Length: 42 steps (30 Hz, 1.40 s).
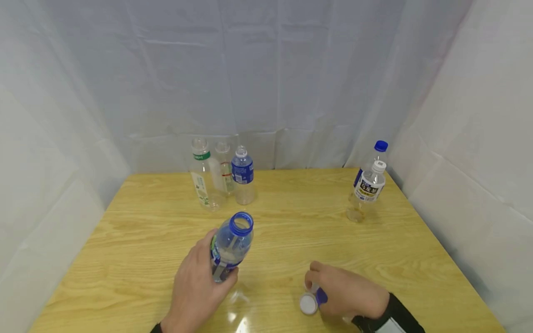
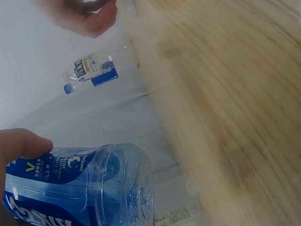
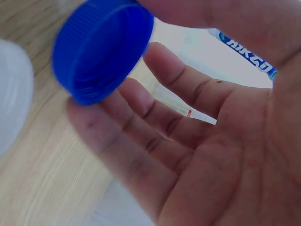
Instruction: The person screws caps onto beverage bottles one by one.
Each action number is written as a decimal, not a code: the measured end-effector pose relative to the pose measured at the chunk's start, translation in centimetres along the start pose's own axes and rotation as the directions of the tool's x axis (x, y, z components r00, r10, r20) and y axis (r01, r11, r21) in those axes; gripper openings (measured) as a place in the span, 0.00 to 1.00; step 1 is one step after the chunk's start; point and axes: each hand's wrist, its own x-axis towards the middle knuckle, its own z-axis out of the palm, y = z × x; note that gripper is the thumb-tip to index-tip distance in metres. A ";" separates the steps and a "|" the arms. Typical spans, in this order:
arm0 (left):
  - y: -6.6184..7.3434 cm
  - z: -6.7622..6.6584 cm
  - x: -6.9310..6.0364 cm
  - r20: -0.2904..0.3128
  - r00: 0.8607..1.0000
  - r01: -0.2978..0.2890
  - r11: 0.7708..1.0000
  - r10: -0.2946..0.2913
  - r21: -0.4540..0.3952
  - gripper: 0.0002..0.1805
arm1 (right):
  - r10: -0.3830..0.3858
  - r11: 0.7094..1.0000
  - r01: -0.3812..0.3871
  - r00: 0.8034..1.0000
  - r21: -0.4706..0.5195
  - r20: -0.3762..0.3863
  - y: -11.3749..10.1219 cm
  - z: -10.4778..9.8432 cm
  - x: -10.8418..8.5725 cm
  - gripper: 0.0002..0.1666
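My left hand (image 1: pixel 199 277) grips a clear blue plastic bottle (image 1: pixel 233 243) round its labelled middle. The bottle tilts with its uncapped mouth facing up and right, and its base shows in the left wrist view. Lower right in the head view, my right hand (image 1: pixel 343 289) is low over the table. It pinches a blue bottle cap (image 3: pixel 101 49) between thumb and fingers, the hollow inside of the cap showing in the right wrist view. Beside that cap lies a white cap (image 1: pixel 308 304). Something pale, partly hidden, shows under the right fingers.
At the back left stand three uncapped bottles: one with a green neck band (image 1: pixel 201 182), one partly hidden behind (image 1: pixel 226 173), and one with a blue label (image 1: pixel 243 175). Two capped bottles, white-capped (image 1: pixel 367 190) and blue-capped (image 1: pixel 381 147), stand back right. White sheets (image 1: pixel 266 83) enclose the wooden table (image 1: pixel 137 240).
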 end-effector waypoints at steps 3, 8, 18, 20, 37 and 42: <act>0.0 0.0 0.0 -0.002 1.000 0.002 1.000 -0.002 -0.001 0.55 | -0.011 1.000 0.010 1.000 -0.011 -0.022 0.1 -0.4 0.1 0.24; 0.0 0.1 0.0 0.003 1.000 0.001 1.000 -0.001 0.004 0.55 | -0.047 0.998 0.045 0.998 -0.051 -0.052 0.2 -1.2 0.1 0.19; 0.2 0.1 -0.1 0.066 0.997 0.028 1.000 -0.028 0.012 0.54 | -0.104 0.993 0.108 0.990 0.039 -0.091 -0.2 -2.6 0.4 0.18; 0.4 0.0 -0.2 0.077 0.997 0.027 1.000 -0.027 0.013 0.54 | -0.115 0.992 0.121 0.987 0.048 -0.108 -0.4 -3.0 0.4 0.18; 1.3 -0.1 -0.1 0.177 0.983 0.034 0.998 -0.044 0.055 0.55 | -0.283 0.957 0.289 0.901 -0.032 -0.330 -1.9 -6.6 -0.1 0.15; 1.2 0.2 0.0 0.175 0.984 0.021 0.998 -0.030 0.051 0.55 | -0.355 0.931 0.360 0.844 -0.068 -0.403 -2.3 -7.1 -0.2 0.14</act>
